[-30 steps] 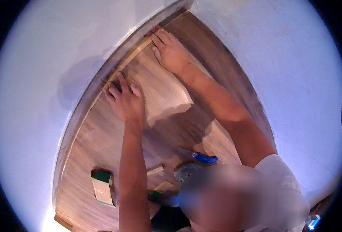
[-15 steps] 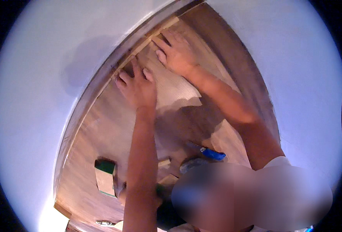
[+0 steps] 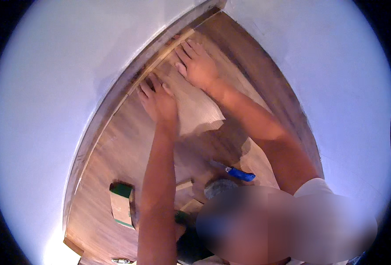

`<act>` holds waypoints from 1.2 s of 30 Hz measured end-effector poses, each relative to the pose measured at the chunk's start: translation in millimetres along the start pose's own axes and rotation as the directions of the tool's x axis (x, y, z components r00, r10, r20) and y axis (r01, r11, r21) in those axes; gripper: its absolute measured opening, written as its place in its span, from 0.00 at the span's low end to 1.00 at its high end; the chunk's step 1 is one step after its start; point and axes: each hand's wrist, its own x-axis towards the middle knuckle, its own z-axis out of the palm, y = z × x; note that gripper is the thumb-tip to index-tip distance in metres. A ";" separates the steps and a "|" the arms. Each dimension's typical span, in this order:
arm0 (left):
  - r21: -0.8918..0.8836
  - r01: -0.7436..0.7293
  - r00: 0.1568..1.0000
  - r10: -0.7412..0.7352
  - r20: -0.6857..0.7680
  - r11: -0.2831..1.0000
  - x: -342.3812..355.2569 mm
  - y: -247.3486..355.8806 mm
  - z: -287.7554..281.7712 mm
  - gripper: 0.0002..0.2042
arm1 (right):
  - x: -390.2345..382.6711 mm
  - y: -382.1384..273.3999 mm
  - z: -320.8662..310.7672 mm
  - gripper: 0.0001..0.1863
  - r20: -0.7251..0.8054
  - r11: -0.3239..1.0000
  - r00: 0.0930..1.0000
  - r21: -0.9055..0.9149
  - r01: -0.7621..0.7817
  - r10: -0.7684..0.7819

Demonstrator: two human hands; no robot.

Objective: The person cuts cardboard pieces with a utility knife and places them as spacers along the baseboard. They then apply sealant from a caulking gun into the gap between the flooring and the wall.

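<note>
My left hand point(image 3: 158, 102) lies on the wood-look floor beside the wall, with its fingers apart and their tips near a narrow light strip point(image 3: 164, 52) along the wall's base. Farther along the same strip, my right hand point(image 3: 198, 66) rests palm down, its fingers spread and pointing at the strip. Under and between the hands is a pale brown sheet or board point(image 3: 200, 106) with an uneven near edge; its material I cannot make out. Neither hand grips anything.
A blue-handled knife point(image 3: 240, 174) lies on the floor near my body. Beside it are a greyish round thing point(image 3: 219, 187) and a small wood offcut point(image 3: 185, 184). Left of my left forearm stands a tan and green box point(image 3: 121, 205). White walls point(image 3: 63, 97) meet at the far corner.
Both hands have drawn back slightly from the wall, and their fingers lie flatter. More of the light strip shows. The view has shifted a little.
</note>
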 end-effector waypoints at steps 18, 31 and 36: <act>-0.036 -0.108 0.993 0.110 0.050 0.994 -13.0 -7.4 7.6 0.29 | 2.0 45.0 17.4 0.27 0.077 0.995 0.996 0.093 -0.043 0.036; 0.100 -0.164 0.985 0.158 0.064 0.981 -10.5 -25.3 -14.6 0.32 | 17.3 32.2 8.8 0.28 0.001 0.996 1.000 0.088 -0.014 0.014; -0.022 -0.147 0.988 0.148 0.035 0.989 -10.2 -28.3 -7.3 0.32 | 5.9 -9.0 5.5 0.27 0.089 0.995 0.996 0.094 -0.020 0.012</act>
